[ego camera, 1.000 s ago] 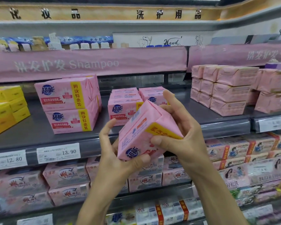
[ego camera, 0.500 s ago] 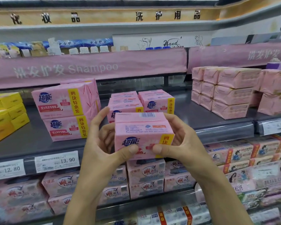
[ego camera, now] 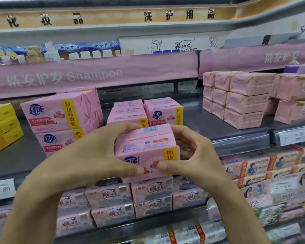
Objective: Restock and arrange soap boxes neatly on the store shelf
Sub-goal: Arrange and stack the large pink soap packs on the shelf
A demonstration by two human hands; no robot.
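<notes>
Left hand (ego camera: 95, 154) and right hand (ego camera: 192, 155) each grip the pink soap box (ego camera: 144, 140) before the grey shelf (ego camera: 199, 122).

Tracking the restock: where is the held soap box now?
The soap box is centre of the head view, gripped between left hand and right hand, before the short pink stacks.

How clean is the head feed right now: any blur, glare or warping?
Head view: the wide lens bows the sign band and the shelf edge; the soap pack between left hand and right hand is sharp; the right price tag is washed out, unreadable; the lower corners are soft.
</notes>
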